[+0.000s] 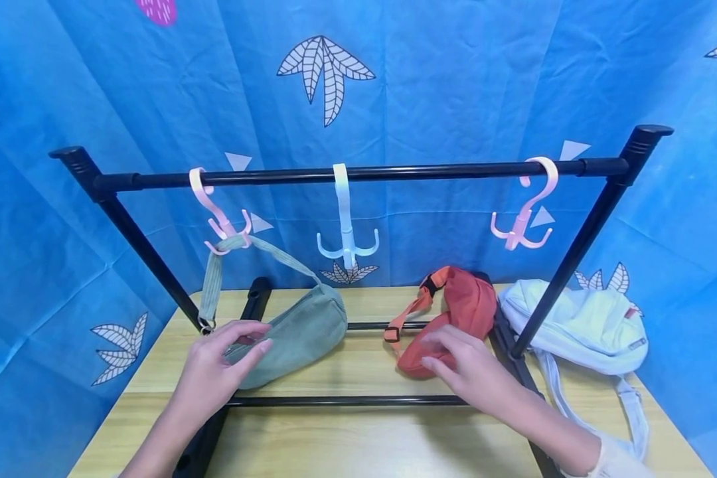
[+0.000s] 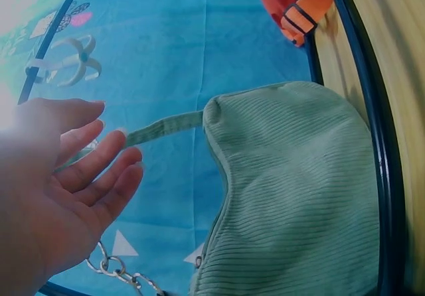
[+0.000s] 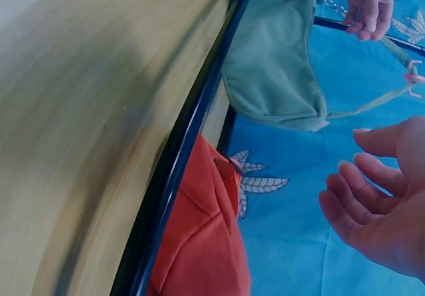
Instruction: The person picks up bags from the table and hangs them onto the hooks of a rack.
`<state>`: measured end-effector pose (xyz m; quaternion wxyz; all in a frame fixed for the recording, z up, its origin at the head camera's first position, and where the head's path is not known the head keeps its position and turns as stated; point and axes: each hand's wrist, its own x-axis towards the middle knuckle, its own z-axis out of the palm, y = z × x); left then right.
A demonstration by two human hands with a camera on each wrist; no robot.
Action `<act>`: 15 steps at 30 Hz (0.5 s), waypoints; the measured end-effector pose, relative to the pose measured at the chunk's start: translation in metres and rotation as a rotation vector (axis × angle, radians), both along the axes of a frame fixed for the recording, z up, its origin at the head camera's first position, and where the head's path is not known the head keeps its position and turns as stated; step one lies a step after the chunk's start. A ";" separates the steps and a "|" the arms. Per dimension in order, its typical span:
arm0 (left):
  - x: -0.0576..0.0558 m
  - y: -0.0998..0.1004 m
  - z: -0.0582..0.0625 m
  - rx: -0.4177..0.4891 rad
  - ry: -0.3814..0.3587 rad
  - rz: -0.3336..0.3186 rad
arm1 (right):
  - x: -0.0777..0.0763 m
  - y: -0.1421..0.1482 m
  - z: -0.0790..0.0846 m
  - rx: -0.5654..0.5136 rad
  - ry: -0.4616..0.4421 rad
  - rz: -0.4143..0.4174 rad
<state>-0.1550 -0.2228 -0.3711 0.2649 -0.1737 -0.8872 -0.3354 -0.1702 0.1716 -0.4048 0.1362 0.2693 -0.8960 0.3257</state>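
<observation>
A green corduroy shoulder bag (image 1: 301, 338) hangs by its strap from the left pink hook (image 1: 221, 222). My left hand (image 1: 230, 355) is in front of the bag's left end, fingers loosely bent with nothing between them. In the left wrist view that hand (image 2: 80, 183) is apart from the bag body (image 2: 292, 190), near its strap and metal chain (image 2: 119, 269). A red waist bag (image 1: 469, 302) with an orange strap and black buckles lies on the table. My right hand (image 1: 469, 368) hovers before it, thumb and fingers parted; the right wrist view shows that hand (image 3: 372, 196) holding nothing.
A black rack (image 1: 418, 172) stands on the wooden table (image 1: 346, 441), low crossbars near the bags. On its top bar hang a light blue hook (image 1: 346, 226) and another pink hook (image 1: 522, 219). A pale bag (image 1: 579, 325) lies at the right, its strap trailing forward.
</observation>
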 end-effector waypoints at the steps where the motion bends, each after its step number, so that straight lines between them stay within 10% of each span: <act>1: 0.000 0.001 0.000 -0.003 0.003 -0.005 | 0.001 0.002 0.000 0.003 -0.001 -0.005; 15: -0.004 0.011 -0.013 -0.050 -0.013 -0.048 | 0.010 0.019 -0.008 0.056 0.012 -0.066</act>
